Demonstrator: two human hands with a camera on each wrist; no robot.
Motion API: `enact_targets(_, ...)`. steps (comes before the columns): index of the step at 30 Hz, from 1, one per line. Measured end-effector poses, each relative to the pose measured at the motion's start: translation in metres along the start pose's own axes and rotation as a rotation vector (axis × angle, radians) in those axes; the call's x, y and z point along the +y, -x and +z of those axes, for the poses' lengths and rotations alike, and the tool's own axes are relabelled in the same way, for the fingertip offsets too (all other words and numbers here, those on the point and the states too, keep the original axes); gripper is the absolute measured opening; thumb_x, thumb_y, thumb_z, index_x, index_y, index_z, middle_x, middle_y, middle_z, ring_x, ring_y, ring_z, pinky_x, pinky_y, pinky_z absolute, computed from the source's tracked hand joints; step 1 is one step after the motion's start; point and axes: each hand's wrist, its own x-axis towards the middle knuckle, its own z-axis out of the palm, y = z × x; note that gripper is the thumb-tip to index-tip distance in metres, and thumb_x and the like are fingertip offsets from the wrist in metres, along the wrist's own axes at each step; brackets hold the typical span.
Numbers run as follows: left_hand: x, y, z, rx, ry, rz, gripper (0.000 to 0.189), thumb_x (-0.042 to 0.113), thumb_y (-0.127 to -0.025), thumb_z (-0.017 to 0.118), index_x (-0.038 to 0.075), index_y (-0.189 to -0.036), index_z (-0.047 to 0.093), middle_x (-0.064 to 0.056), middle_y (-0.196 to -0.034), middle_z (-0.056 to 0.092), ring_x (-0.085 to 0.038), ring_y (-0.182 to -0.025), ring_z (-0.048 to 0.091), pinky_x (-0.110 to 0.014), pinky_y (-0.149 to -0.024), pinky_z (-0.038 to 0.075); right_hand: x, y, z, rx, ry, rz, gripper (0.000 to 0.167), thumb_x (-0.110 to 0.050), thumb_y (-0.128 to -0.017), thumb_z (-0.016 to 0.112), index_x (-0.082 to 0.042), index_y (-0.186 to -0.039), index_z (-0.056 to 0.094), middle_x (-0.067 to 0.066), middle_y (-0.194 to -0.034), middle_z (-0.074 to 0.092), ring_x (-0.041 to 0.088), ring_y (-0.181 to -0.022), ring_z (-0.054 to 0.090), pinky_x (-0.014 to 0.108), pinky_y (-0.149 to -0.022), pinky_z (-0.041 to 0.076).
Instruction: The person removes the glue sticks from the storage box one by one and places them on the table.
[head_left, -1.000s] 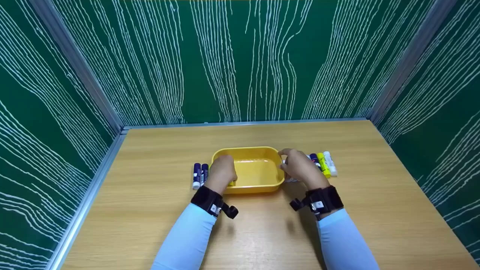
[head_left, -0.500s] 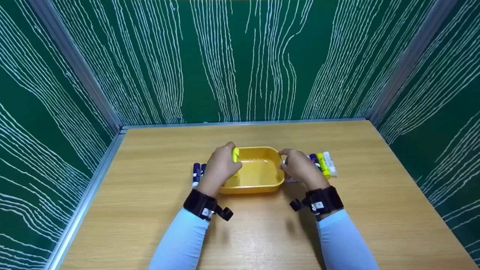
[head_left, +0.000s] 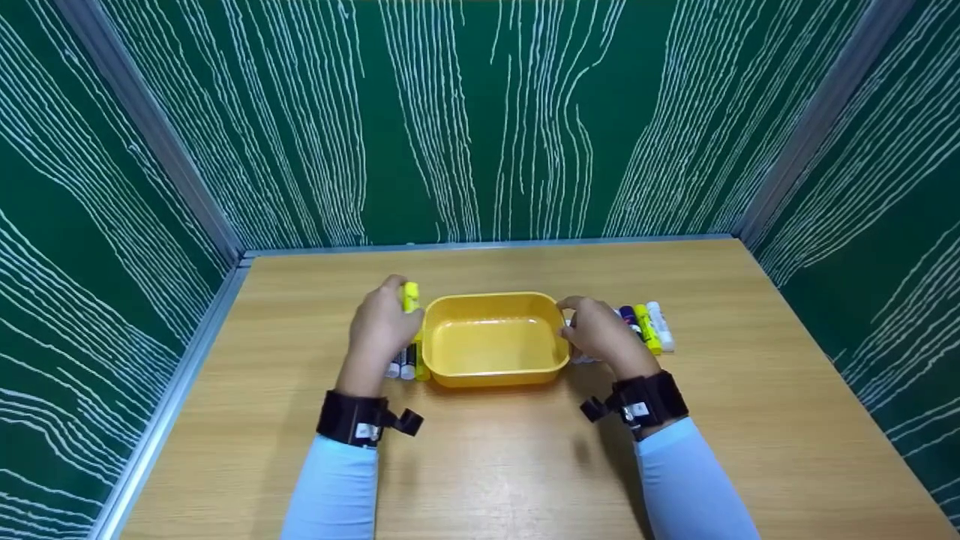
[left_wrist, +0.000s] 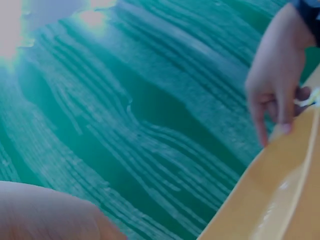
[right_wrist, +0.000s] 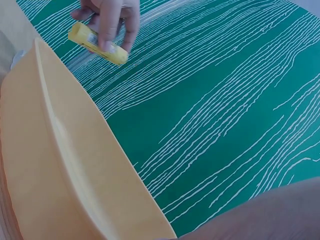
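My left hand [head_left: 381, 322] grips a yellow glue stick [head_left: 410, 297], raised just off the left end of a yellow plastic tray [head_left: 495, 378]. In the right wrist view, the fingers and thumb hold the same glue stick [right_wrist: 97, 43] around its middle, beyond the tray's far end. My right hand [head_left: 600, 336] pinches the rim at the tray's right end; the left wrist view shows its fingertips on that edge. Below the left hand lie two dark glue sticks [head_left: 407, 363], partly covered by it, and a yellow glue stick [head_left: 421, 361] close against the tray.
To the right of the tray lie several glue sticks in a row, among them a dark one [head_left: 630, 319], a yellow one [head_left: 647, 328] and a white one [head_left: 661, 326]. Some are hidden under the right hand. Green patterned panels [head_left: 480, 120] enclose the wooden table [head_left: 510, 465].
My left hand has lifted the yellow glue stick out of the tray's left part and carried it left past the rim. The right hand and the tray have stayed in place.
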Motion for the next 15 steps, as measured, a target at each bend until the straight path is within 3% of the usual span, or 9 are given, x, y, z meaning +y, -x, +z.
enact_targets(5, -0.019, -0.002, -0.009, 0.004, -0.075, -0.038, 0.068, 0.024, -0.110, 0.071, 0.012, -0.171, 0.045, -0.020, -0.140, 0.072, -0.036, -0.116, 0.072, -0.051, -0.102, 0.062, 0.000, -0.001, 0.001, -0.002, -0.003, 0.006, 0.059, -0.009, -0.112, 0.071, -0.006, -0.168, 0.051, 0.017, -0.101, 0.074, 0.024, -0.074, 0.071, 0.030, -0.064, 0.060)
enact_targets(9, -0.036, -0.008, -0.015, -0.029, -0.101, -0.075, 0.069, 0.022, -0.110, 0.070, 0.009, -0.172, 0.042, -0.024, -0.147, 0.069, -0.040, -0.124, 0.071, -0.055, -0.107, 0.061, 0.000, 0.000, 0.000, -0.013, -0.020, 0.017, 0.060, -0.008, -0.112, 0.070, -0.006, -0.169, 0.050, 0.018, -0.105, 0.074, 0.025, -0.077, 0.072, 0.034, -0.069, 0.064)
enact_targets(12, -0.050, -0.013, -0.017, -0.042, -0.128, -0.088, 0.071, 0.016, -0.107, 0.069, 0.008, -0.172, 0.042, -0.027, -0.151, 0.069, -0.042, -0.122, 0.072, -0.056, -0.102, 0.062, 0.000, -0.001, -0.001, -0.024, -0.023, 0.025, 0.060, -0.009, -0.113, 0.069, -0.007, -0.169, 0.049, 0.020, -0.110, 0.074, 0.026, -0.080, 0.074, 0.038, -0.074, 0.067)
enact_targets(15, -0.062, -0.015, -0.015, -0.044, -0.165, -0.091, 0.072, 0.009, -0.105, 0.067, 0.008, -0.173, 0.042, -0.028, -0.153, 0.068, -0.040, -0.112, 0.073, -0.050, -0.089, 0.061, -0.001, -0.002, -0.002, -0.032, -0.012, 0.038, 0.060, -0.010, -0.113, 0.069, -0.008, -0.170, 0.049, 0.021, -0.115, 0.074, 0.028, -0.084, 0.075, 0.038, -0.076, 0.067)
